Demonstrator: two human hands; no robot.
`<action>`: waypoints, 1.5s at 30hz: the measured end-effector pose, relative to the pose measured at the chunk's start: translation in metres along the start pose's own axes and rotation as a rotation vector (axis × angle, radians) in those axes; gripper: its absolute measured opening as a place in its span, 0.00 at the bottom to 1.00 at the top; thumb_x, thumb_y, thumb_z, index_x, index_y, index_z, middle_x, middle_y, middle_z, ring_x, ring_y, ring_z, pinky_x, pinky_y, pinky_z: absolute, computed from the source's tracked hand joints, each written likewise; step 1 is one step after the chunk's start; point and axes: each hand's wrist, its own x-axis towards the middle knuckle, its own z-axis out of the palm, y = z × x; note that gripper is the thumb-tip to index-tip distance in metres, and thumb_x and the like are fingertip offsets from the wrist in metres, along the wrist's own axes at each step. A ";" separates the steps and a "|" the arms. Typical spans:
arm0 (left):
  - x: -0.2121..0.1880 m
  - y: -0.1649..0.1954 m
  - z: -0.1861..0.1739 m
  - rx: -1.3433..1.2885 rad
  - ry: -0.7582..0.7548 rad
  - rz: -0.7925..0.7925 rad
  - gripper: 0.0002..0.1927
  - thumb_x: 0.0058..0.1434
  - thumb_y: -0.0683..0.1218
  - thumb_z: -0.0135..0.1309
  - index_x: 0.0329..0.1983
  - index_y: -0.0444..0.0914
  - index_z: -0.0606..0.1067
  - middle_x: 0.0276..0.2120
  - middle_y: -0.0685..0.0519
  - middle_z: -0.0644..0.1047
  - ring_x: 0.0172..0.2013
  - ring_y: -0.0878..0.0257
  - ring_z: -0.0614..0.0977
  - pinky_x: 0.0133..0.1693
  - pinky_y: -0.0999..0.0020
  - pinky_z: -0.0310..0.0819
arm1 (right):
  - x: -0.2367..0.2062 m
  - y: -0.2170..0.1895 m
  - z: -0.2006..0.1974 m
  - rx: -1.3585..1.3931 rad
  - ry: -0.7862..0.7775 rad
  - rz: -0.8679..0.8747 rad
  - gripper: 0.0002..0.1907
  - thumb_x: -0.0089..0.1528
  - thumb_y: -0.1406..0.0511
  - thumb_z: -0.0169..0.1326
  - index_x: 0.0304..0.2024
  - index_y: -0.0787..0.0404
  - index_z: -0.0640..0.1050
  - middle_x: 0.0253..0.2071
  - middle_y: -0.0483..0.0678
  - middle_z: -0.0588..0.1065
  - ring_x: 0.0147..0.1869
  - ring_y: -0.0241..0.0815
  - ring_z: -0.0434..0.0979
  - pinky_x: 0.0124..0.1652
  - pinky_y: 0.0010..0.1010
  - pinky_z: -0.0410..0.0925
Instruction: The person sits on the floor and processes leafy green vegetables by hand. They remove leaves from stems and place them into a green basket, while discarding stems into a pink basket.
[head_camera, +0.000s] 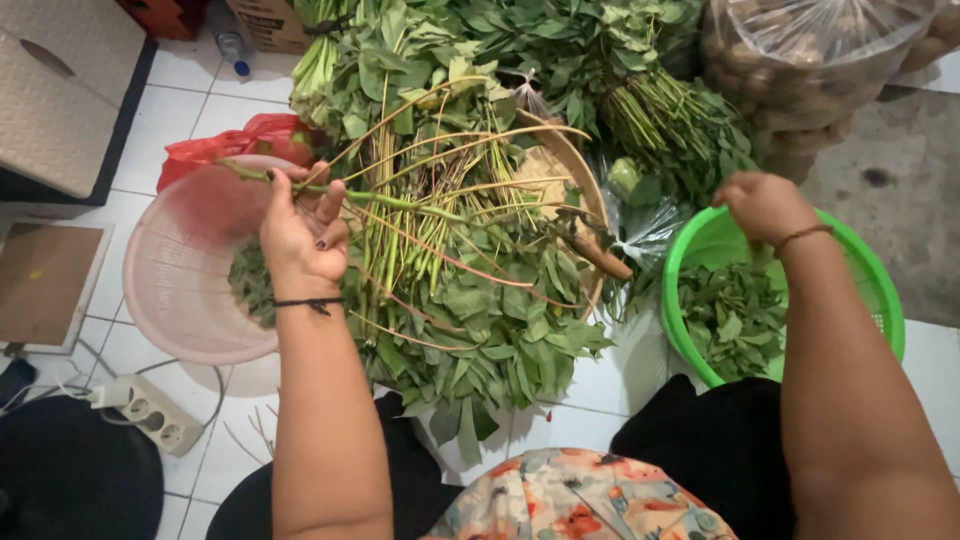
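Two hands at work over a heap of leafy greens, one basket on either side.

At nine o'clock, the pink basket (185, 270) sits on white tiles with a few stripped leaves inside; a red plastic bag (235, 142) lies just behind it, a white power strip (150, 412) at seven o'clock. The left hand (300, 235) is closed around a long green stem (360, 195), held level over the basket rim. At centre, the heap of greens (470, 300) rests on a round woven tray (575, 175). The right hand (765, 205) hovers at the green basket's (885, 300) far rim, fingers curled; whether it holds anything cannot be told. At one o'clock, a clear bag of brown tubers (810, 60); at eleven, a cardboard box (265, 25).
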 end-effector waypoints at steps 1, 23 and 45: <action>-0.001 -0.001 0.002 -0.011 0.009 -0.008 0.13 0.75 0.58 0.46 0.45 0.45 0.71 0.43 0.52 0.85 0.35 0.59 0.88 0.15 0.78 0.54 | -0.003 0.001 0.003 0.015 -0.121 0.186 0.14 0.64 0.60 0.51 0.47 0.57 0.83 0.47 0.57 0.79 0.51 0.58 0.78 0.50 0.46 0.71; 0.003 -0.028 0.003 0.054 -0.080 -0.082 0.14 0.75 0.58 0.47 0.43 0.44 0.72 0.40 0.50 0.84 0.33 0.58 0.88 0.15 0.78 0.56 | -0.005 -0.138 -0.023 1.256 -0.676 -0.195 0.09 0.64 0.68 0.55 0.44 0.65 0.81 0.36 0.38 0.76 0.39 0.26 0.72 0.41 0.22 0.68; 0.008 0.002 -0.021 0.059 0.152 -0.014 0.14 0.74 0.59 0.47 0.42 0.46 0.72 0.40 0.56 0.84 0.33 0.65 0.87 0.16 0.79 0.55 | 0.007 -0.135 0.025 1.631 -0.158 0.237 0.14 0.68 0.70 0.45 0.51 0.60 0.80 0.33 0.42 0.70 0.29 0.30 0.66 0.31 0.23 0.62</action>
